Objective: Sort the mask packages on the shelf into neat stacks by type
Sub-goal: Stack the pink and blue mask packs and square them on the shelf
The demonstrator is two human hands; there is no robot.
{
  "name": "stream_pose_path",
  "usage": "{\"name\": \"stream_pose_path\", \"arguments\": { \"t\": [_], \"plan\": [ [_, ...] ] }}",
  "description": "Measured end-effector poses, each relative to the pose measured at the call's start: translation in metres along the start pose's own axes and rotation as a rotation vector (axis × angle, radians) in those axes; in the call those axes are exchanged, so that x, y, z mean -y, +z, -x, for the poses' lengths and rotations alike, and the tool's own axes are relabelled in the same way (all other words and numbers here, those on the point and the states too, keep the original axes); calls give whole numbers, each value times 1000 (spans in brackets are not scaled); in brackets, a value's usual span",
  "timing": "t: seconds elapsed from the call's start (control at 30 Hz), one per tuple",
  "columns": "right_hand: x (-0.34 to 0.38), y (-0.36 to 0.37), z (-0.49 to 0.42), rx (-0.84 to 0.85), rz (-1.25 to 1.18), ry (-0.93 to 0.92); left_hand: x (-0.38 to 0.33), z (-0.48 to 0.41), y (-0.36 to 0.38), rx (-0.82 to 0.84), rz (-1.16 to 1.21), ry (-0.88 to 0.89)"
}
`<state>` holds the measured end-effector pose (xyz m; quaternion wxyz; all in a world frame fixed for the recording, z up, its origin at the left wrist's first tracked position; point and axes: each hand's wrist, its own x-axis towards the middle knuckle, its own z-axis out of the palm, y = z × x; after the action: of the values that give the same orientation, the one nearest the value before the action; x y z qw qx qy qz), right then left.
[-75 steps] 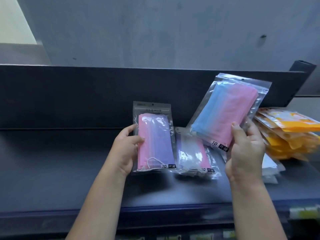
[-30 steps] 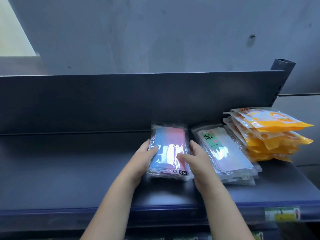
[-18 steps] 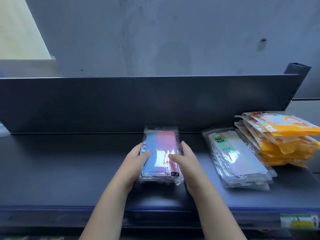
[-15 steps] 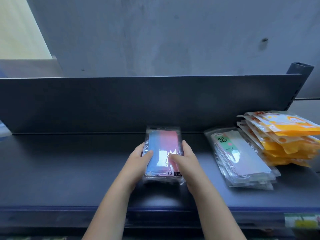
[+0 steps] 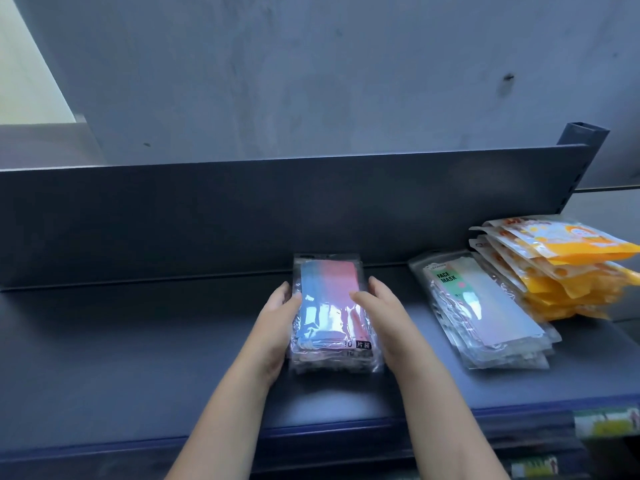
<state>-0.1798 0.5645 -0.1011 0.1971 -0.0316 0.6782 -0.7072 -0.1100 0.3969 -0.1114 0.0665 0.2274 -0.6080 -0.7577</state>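
Mask packages of the blue-and-pink kind [image 5: 330, 313] lie in a small stack on the dark shelf [image 5: 138, 341], its far end close against the shelf's back panel [image 5: 207, 216]. The left hand [image 5: 277, 327] lies flat along the stack's left edge with its thumb on the top package, and the right hand [image 5: 384, 317] lies along the right edge, thumb resting on the pink half; both hands are open and pressing inward from the sides, not clenched around anything. The stack sits squarely between the two palms, touching both. The step in hand looks like squaring up this pile so its edges line up, and by the look of the shelf the sorting is near its end: a second stack of clear packages marked FACE MASK [image 5: 485, 306] lies well apart to the right, fanned slightly, and a pile of yellow packages [image 5: 561, 271] sits just beside it, partly overlapping its far edge. The next move probably calls for easing both hands off without dragging the slippery plastic, then perhaps straightening the fanned clear stack. No loose packages show elsewhere on the shelf.
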Motion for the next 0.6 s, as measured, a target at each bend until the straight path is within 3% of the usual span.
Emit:
{"name": "stream_pose_path", "arguments": {
  "t": [0.2,0.37,0.47,0.6],
  "plan": [
    [-5,2,-4,40,-121,47,-5,7,3,64,-82,42],
    [-3,0,-12,-37,-1,10,-15,-5,-7,-77,-140,69],
    [-1,7,-16,-3,40,10,-10,-8,-7,-58,-157,-21],
    [-1,15,-15,44,25,42,-5,-9,-3,-34,-151,-14]
  ]
}}
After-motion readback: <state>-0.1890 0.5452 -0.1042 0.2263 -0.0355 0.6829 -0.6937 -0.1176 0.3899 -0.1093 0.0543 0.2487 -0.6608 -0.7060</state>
